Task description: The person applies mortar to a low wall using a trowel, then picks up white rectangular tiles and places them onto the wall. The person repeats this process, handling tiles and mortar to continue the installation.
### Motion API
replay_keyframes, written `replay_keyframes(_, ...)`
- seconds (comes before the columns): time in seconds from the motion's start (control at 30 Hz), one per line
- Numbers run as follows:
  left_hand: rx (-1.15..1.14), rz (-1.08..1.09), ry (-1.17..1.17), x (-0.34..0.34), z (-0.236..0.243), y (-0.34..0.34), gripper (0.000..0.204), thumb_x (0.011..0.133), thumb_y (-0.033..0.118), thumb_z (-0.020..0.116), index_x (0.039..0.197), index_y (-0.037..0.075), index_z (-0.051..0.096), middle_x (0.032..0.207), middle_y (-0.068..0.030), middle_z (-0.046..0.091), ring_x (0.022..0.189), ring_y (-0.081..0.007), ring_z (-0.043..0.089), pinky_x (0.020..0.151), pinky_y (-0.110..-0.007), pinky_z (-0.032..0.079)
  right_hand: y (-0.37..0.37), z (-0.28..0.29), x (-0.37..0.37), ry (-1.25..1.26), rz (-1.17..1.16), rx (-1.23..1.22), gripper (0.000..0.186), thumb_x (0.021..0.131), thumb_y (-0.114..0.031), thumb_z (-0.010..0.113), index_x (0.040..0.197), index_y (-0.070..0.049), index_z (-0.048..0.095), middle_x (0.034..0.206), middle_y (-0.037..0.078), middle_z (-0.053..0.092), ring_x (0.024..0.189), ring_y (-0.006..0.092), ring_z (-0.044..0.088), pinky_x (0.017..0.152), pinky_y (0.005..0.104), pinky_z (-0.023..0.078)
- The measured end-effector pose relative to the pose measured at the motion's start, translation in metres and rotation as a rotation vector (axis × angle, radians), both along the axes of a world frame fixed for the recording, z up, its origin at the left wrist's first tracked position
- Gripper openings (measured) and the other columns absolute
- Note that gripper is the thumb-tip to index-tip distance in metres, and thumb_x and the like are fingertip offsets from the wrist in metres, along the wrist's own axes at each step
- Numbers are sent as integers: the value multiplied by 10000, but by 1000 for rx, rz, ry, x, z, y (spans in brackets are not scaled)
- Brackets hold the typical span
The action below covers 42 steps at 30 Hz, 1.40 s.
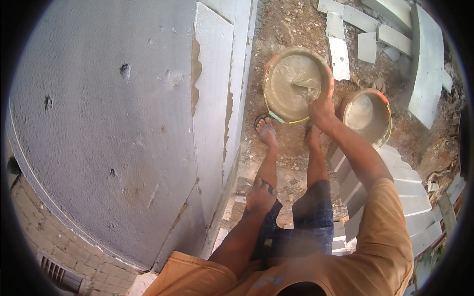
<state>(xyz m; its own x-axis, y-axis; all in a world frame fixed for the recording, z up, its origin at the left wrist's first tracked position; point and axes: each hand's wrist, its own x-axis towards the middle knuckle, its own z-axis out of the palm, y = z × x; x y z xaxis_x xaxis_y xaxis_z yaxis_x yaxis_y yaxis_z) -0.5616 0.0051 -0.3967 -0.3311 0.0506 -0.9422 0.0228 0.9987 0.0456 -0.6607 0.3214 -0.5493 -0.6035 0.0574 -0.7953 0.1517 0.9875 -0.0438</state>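
My right hand (322, 112) is closed around the handle of a mortar-coated trowel (307, 91), its blade sunk in wet grey-brown mortar (289, 84). The mortar fills much of an orange bucket (268, 66), which has a yellow wire handle with a pale green grip. My left hand (260, 198) rests on my bent left knee, against the dark shorts (312, 217). Its fingertips are partly hidden, and I see no tool in it. Just right of my right wrist stands a second orange bucket (386, 116), its inside smeared with mortar.
A grey block wall (113, 148) rises close on my left, with mortar squeezed from its joints. Pale blocks (402, 197) lie in a row at my right. More slabs (427, 64) and broken pieces (338, 58) lie on the rough dirt (281, 24) farther off.
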Motion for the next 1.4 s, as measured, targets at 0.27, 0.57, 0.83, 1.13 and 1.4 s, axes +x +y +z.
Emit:
replay_keyframes(0.27, -14, 17, 27, 8, -3, 2, 514, 880, 394, 658, 1202, -6, 669, 1453, -218, 497, 1256, -364, 561, 1054, -455, 468, 55, 25, -85, 292, 354, 49, 223, 958, -175, 527, 1000, -95, 731, 979, 118, 711, 935, 250, 708, 733, 397, 560)
replay_keyframes(0.57, 20, 24, 6, 10, -1, 8, 467, 876, 368, 648, 1148, -10, 674, 1398, -228, 530, 1248, -368, 561, 1040, -470, 471, 27, -37, -2, 78, -336, 92, 301, 1005, -171, 471, 1213, -50, 653, 1024, 128, 731, 994, 298, 718, 742, 403, 593)
replay_keyframes(0.83, 71, 5, 78, 16, 1, 8, 451, 876, 357, 637, 1137, -8, 680, 1407, -237, 529, 1234, -369, 569, 1037, -477, 468, -22, -60, 37, -126, -737, -153, 481, 877, -222, 578, 1289, 22, 537, 1146, 284, 683, 1050, 377, 700, 873, 454, 564)
replay_keyframes(1.13, 48, -59, 51, -4, 3, 18, 494, 875, 385, 655, 1178, -5, 673, 1434, -227, 520, 1247, -376, 573, 1050, -468, 471, -45, -56, 27, -415, -2094, -1170, 333, 898, -175, 633, 1203, -52, 583, 734, 20, 596, 509, 107, 535, 371, 260, 407)
replay_keyframes(1.4, 7, -39, 49, -1, 1, 17, 512, 882, 400, 647, 1201, 0, 665, 1484, -221, 473, 1267, -380, 559, 1053, -467, 471, -3, -19, 7, 122, -2846, -2157, 121, 958, -213, 555, 935, -96, 537, 710, -15, 526, 506, 55, 480, 362, 193, 329)
